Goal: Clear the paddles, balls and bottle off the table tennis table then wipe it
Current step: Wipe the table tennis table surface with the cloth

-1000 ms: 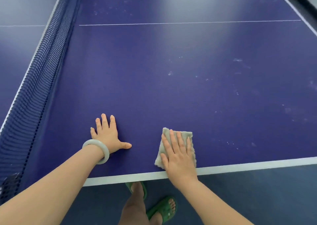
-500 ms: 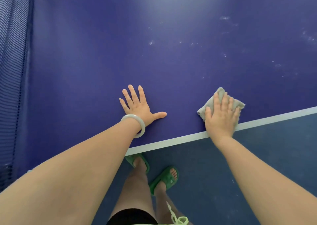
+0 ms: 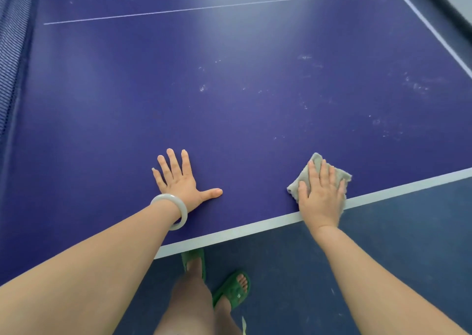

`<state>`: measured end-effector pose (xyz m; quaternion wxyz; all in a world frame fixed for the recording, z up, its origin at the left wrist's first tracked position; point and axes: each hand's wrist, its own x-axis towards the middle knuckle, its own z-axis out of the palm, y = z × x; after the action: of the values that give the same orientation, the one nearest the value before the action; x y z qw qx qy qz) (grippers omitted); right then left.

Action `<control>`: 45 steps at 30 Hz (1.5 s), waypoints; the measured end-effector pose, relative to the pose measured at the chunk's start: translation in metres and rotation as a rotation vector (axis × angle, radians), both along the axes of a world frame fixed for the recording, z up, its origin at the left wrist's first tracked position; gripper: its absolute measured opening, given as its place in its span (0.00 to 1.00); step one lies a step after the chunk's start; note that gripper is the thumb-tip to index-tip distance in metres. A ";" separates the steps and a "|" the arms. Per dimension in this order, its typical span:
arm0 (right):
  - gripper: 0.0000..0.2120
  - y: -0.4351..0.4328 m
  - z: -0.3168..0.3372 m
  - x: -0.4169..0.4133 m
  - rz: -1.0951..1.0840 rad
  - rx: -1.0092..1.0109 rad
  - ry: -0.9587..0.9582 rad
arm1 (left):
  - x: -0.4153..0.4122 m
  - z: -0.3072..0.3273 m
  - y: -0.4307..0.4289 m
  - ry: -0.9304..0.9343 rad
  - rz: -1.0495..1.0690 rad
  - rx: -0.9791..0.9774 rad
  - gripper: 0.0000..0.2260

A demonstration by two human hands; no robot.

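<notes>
The dark blue table tennis table [image 3: 229, 105] fills most of the head view, with pale smudges across its right half. My right hand [image 3: 320, 197] presses flat, fingers straight, on a folded grey cloth [image 3: 316, 162] at the near white edge line. My left hand [image 3: 182, 179], a pale bangle on its wrist, rests flat with spread fingers on the table to the left of the cloth. No paddles, balls or bottle are in view.
The net [image 3: 12, 54] runs along the far left. The table's white near edge [image 3: 229, 235] crosses diagonally, with blue floor [image 3: 408, 232] below it. My feet in green sandals [image 3: 232, 288] stand under the edge. The table's right end [image 3: 434, 28] is at upper right.
My right hand slid the cloth to the right along the near edge. My left hand stayed flat on the table. The view shifted right, pushing the net towards the left border.
</notes>
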<state>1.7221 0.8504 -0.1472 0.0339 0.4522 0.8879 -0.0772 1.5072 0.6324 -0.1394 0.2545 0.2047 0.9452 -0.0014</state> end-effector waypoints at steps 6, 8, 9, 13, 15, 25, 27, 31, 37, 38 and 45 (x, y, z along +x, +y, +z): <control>0.27 -0.081 -0.002 -0.026 0.565 -0.061 0.046 | 0.000 -0.002 0.001 0.015 0.007 0.002 0.62; 0.27 -0.072 -0.001 -0.017 0.664 -0.094 0.065 | 0.001 -0.001 0.001 0.023 0.008 0.009 0.62; 0.26 -0.061 -0.002 -0.009 0.705 -0.090 0.079 | 0.002 -0.001 0.001 0.025 0.008 0.012 0.62; 0.27 0.012 -0.001 0.037 0.497 -0.046 0.024 | 0.002 0.001 0.000 0.015 0.016 0.019 0.61; 0.28 0.049 0.001 0.054 0.280 -0.033 0.004 | 0.002 0.001 0.000 0.012 0.018 0.021 0.61; 0.28 -0.018 -0.001 -0.011 0.692 -0.047 -0.015 | 0.003 0.009 0.004 0.003 0.043 -0.013 0.61; 0.27 -0.002 -0.001 -0.005 0.795 -0.034 -0.011 | 0.002 0.014 0.008 0.012 0.057 -0.014 0.60; 0.27 0.059 0.001 0.024 0.748 0.014 -0.046 | 0.030 0.017 0.039 0.054 0.088 0.059 0.59; 0.31 0.108 0.007 0.037 0.259 -0.030 -0.087 | 0.058 0.014 0.083 -0.071 0.158 -0.063 0.69; 0.32 0.102 0.009 0.033 0.242 -0.019 -0.093 | 0.057 0.014 0.081 -0.090 0.158 -0.059 0.68; 0.27 0.035 0.014 -0.033 0.788 -0.050 -0.073 | 0.058 0.014 0.076 -0.130 0.165 -0.023 0.68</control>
<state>1.6887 0.8858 -0.1337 0.1037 0.0782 0.9895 -0.0640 1.5648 0.7084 -0.1250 0.3169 0.1229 0.9402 0.0219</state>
